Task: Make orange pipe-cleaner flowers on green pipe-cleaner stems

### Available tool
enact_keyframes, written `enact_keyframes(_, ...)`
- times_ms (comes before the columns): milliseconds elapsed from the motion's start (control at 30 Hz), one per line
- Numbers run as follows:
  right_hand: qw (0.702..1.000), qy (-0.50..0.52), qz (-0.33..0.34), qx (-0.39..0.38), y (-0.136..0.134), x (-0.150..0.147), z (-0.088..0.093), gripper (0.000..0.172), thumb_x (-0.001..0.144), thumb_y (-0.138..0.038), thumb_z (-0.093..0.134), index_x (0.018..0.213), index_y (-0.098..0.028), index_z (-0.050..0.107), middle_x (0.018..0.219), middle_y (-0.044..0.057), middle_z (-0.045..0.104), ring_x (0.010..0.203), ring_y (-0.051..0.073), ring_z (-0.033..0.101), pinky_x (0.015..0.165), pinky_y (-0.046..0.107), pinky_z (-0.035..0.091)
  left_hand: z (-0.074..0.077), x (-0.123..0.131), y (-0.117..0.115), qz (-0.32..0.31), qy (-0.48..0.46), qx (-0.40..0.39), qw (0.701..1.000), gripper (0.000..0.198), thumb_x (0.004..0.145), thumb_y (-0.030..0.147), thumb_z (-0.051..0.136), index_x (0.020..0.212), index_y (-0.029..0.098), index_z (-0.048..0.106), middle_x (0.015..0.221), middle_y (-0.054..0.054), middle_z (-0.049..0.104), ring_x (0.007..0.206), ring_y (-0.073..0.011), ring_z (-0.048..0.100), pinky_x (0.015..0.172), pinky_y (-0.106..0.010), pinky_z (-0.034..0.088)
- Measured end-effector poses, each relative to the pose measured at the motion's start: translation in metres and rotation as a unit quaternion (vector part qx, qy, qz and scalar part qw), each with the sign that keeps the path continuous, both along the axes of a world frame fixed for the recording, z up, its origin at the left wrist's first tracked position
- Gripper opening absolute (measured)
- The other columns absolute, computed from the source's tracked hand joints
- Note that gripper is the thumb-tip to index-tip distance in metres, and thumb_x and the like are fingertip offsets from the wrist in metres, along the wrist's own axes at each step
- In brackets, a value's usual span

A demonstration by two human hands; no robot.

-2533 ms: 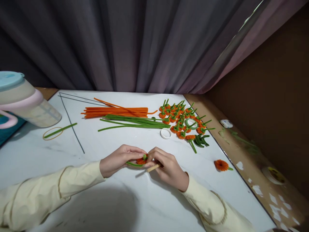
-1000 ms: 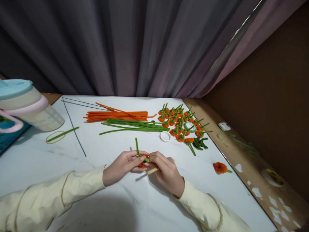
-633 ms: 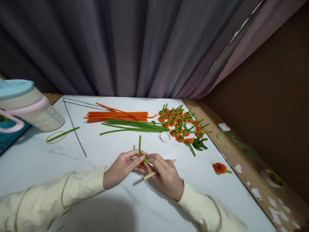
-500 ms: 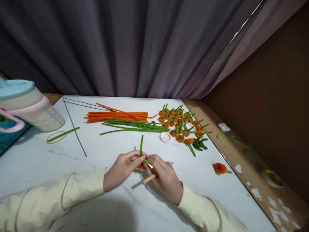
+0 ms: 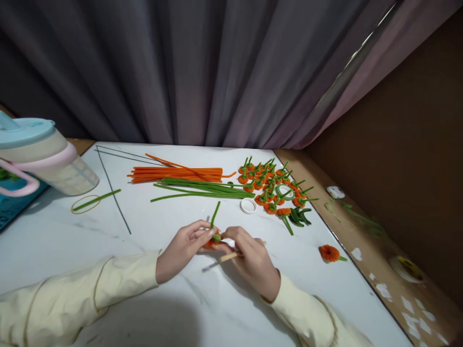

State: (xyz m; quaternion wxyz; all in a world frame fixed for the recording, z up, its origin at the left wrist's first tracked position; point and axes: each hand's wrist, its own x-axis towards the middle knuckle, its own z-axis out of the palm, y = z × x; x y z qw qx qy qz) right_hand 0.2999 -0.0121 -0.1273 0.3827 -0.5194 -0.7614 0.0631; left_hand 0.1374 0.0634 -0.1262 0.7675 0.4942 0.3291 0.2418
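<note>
Pinched in my left hand (image 5: 184,250) is a small orange pipe-cleaner pumpkin (image 5: 210,245). A green pipe cleaner (image 5: 215,214) rises from its top, with a green curl at the base. My right hand (image 5: 256,264) is closed around a thin wooden stick (image 5: 227,257), which crosses under its fingers. Its fingertips sit close to the pumpkin's right side; whether they touch it is hard to make out. Both hands are just above the white table (image 5: 144,308). Fingers cover part of the pumpkin.
Behind my hands lie bundled orange pipe cleaners (image 5: 177,174) and green pipe cleaners (image 5: 206,189). Several finished pumpkins (image 5: 269,207) cluster to the right, near a white ring (image 5: 248,206) and dark green curls (image 5: 300,216). One pumpkin (image 5: 329,253) lies apart. A lidded cup (image 5: 68,171) stands left.
My right hand has shifted slightly right, away from the pumpkin, and the stick has moved with it. The upright green pipe cleaner now leans more to the right.
</note>
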Motion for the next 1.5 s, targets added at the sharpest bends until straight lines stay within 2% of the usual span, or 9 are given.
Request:
enact_keyframes(133,0.997,0.004,-0.050,-0.061,0.009,0.022,0.001,0.016,0.095,-0.034,0.045,0.092,-0.018,0.048,0.086,0.006,0.060,0.069,0.017,0.060,0.056,0.025,0.044,0.001,0.000,0.005,0.009,-0.013,-0.056,0.998,0.033,0.075,0.041,0.068,0.090,0.015,0.056,0.090,-0.009,0.071,0.088,-0.0237,0.068,0.080,-0.034,0.053)
enact_keyframes(333,0.989,-0.062,-0.067,-0.117,0.021,0.031,-0.012,0.011,0.092,-0.027,0.051,0.097,-0.017,0.049,0.088,0.008,0.059,0.080,0.022,0.057,0.067,0.031,0.047,0.003,-0.001,0.007,0.017,-0.024,-0.082,0.996,0.034,0.074,0.040,0.070,0.091,0.016,0.054,0.093,-0.010,0.071,0.098,-0.0247,0.065,0.090,-0.037,0.047)
enact_keyframes(533,0.998,-0.068,-0.002,0.005,0.019,0.020,0.001,0.011,0.095,-0.014,0.042,0.099,-0.015,0.052,0.093,0.010,0.059,0.086,0.022,0.053,0.072,0.035,0.043,0.000,0.000,0.009,0.037,-0.035,-0.079,0.996,0.034,0.072,0.039,0.072,0.088,0.016,0.053,0.088,-0.006,0.071,0.092,-0.0203,0.066,0.091,-0.036,0.046)
enact_keyframes(733,0.961,-0.226,0.099,0.125,0.021,0.012,0.010,0.028,0.095,-0.006,0.030,0.107,-0.009,0.054,0.098,0.017,0.062,0.090,0.025,0.054,0.068,0.037,0.041,-0.004,0.001,0.010,0.047,-0.043,-0.081,0.995,0.032,0.071,0.035,0.073,0.087,0.016,0.053,0.074,-0.001,0.067,0.076,-0.0160,0.065,0.080,-0.031,0.049)
enact_keyframes(900,0.999,-0.033,0.022,0.000,0.024,0.001,0.008,0.018,0.096,-0.018,0.038,0.092,-0.014,0.055,0.084,0.010,0.060,0.076,0.020,0.054,0.064,0.033,0.044,-0.002,0.001,0.009,0.035,-0.050,-0.040,0.997,0.028,0.075,0.034,0.070,0.087,0.017,0.052,0.067,0.002,0.064,0.065,-0.0116,0.062,0.071,-0.026,0.049)
enact_keyframes(967,0.994,0.070,0.001,-0.083,0.024,-0.003,0.008,0.015,0.092,-0.021,0.045,0.082,-0.016,0.054,0.077,0.007,0.058,0.070,0.018,0.053,0.061,0.029,0.044,-0.001,0.001,0.008,0.027,-0.054,-0.025,0.998,0.026,0.076,0.033,0.069,0.088,0.017,0.052,0.071,0.001,0.064,0.066,-0.0108,0.061,0.070,-0.025,0.049)
enact_keyframes(1067,0.954,0.203,-0.029,-0.219,0.025,-0.008,0.010,0.014,0.085,-0.025,0.052,0.074,-0.017,0.054,0.069,0.002,0.057,0.060,0.014,0.050,0.055,0.024,0.040,-0.001,0.000,0.006,0.027,-0.061,-0.011,0.998,0.026,0.076,0.033,0.069,0.088,0.017,0.052,0.086,-0.002,0.066,0.078,-0.0135,0.063,0.077,-0.027,0.049)
enact_keyframes(1267,0.811,0.409,-0.029,-0.418,0.030,-0.004,0.019,0.028,0.070,-0.041,0.067,0.071,-0.015,0.056,0.056,-0.003,0.053,0.046,0.009,0.045,0.047,0.021,0.038,-0.001,-0.002,0.006,0.020,-0.063,0.054,0.996,0.023,0.076,0.031,0.069,0.089,0.017,0.056,0.095,-0.006,0.064,0.095,-0.0208,0.060,0.082,-0.031,0.048)
enact_keyframes(1500,0.777,0.428,-0.011,-0.461,0.032,0.006,0.033,0.027,0.065,-0.036,0.073,0.068,-0.013,0.059,0.055,0.000,0.058,0.045,0.009,0.047,0.045,0.019,0.035,0.000,-0.002,0.010,-0.038,-0.030,0.048,0.998,0.034,0.075,0.032,0.069,0.102,0.015,0.060,0.100,-0.008,0.063,0.093,-0.0207,0.060,0.080,-0.030,0.051)
